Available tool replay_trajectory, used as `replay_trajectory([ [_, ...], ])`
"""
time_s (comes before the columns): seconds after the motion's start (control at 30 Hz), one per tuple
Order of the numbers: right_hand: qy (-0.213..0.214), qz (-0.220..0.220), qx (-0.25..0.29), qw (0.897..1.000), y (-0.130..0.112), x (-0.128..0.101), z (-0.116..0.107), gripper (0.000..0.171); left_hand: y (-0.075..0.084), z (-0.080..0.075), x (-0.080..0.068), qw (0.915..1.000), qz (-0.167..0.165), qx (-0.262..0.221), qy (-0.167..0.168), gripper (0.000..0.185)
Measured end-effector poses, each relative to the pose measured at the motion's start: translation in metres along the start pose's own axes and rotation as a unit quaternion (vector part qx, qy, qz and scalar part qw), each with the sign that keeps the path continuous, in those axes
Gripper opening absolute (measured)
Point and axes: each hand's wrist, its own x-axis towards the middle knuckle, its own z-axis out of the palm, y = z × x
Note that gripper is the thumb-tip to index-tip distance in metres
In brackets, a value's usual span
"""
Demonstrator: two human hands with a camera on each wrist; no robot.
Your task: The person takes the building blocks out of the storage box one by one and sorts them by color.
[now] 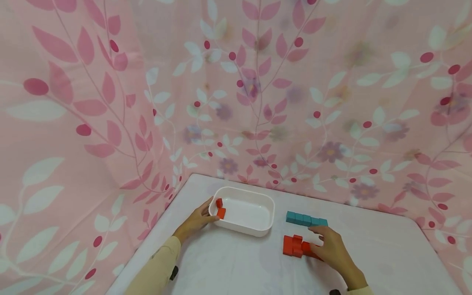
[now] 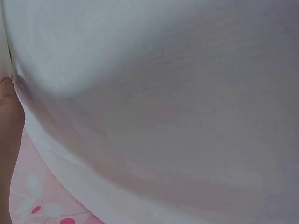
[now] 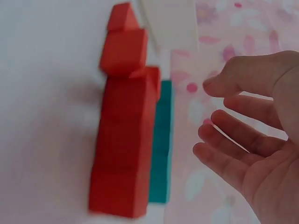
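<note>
My left hand (image 1: 197,219) grips the left end of a white rectangular tray (image 1: 258,232), thumb at its front side and fingers at its outer left. Inside the tray's left end lie two red blocks (image 1: 221,213). My right hand (image 1: 332,248) hovers over a group of red blocks (image 1: 289,245), partly covering their right end. In the right wrist view its fingers (image 3: 238,121) are spread apart and hold nothing, off to the side of the red blocks (image 3: 122,135). Behind these is a row of teal blocks (image 1: 302,219), its right end near my fingertips.
A white cloth covers the table (image 1: 228,266). Pink leaf-patterned curtains (image 1: 258,102) hang along its back and left sides. In the left wrist view mostly pale cloth (image 2: 163,116) shows, with part of the hand at the left edge.
</note>
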Motion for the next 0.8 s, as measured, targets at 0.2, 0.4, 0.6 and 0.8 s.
replay_trajectory([
  [0.2,0.012,-0.061,0.046,0.997,-0.036,0.036,0.030,0.040,0.001,-0.002,0.000,1.0000,0.001,-0.002,-0.005,0.086],
  [0.4,-0.011,-0.088,0.120,0.989,-0.081,0.077,0.066,0.039,0.000,0.000,0.002,0.9999,0.009,0.002,-0.013,0.087],
  [0.6,-0.030,-0.134,0.147,0.980,-0.112,0.114,0.104,0.036,0.003,0.004,0.000,0.9997,0.012,0.009,-0.018,0.086],
  [0.8,-0.055,-0.153,0.161,0.973,-0.132,0.144,0.140,0.038,0.003,0.001,0.000,0.9997,0.015,-0.006,-0.016,0.084],
])
